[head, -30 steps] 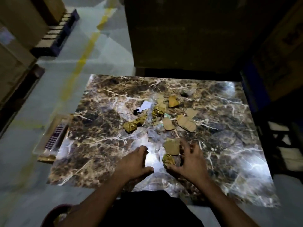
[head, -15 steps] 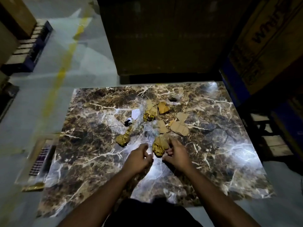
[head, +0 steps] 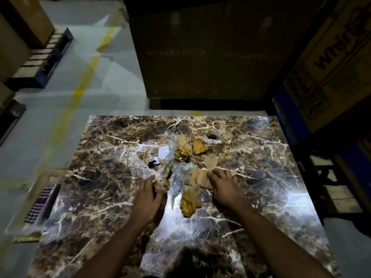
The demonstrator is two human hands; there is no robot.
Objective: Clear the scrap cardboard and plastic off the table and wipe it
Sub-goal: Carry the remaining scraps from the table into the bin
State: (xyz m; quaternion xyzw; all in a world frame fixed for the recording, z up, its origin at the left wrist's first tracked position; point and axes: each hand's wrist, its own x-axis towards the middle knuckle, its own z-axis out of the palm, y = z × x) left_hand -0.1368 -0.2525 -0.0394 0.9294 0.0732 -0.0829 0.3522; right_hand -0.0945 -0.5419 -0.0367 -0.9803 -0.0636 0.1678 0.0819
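Observation:
Scrap lies in a loose pile mid-table on the dark marble table (head: 100,197). Brown cardboard pieces (head: 197,177) lie between my hands, with a crumpled gold scrap (head: 187,205) at their near end. Clear plastic film (head: 176,169) runs through the pile. Farther back sit another gold wad (head: 181,154), a cardboard piece (head: 198,145), a white scrap (head: 163,152) and a small black bit (head: 153,163). My left hand (head: 149,197) presses on plastic and a gold scrap at the pile's left side. My right hand (head: 225,186) lies fingers spread on the cardboard pieces.
A tall dark cabinet (head: 210,47) stands behind the table. A printed carton (head: 331,67) and blue rack (head: 291,121) close in the right side. A clear tray with a checked cloth (head: 38,203) rests at the table's left edge. Pallets (head: 46,57) and yellow floor line (head: 80,91) lie left.
Both hands have moved apart and forward onto the pile: the right let go of the gold scrap it pinched and now rests on the cardboard; the left reached onto the plastic.

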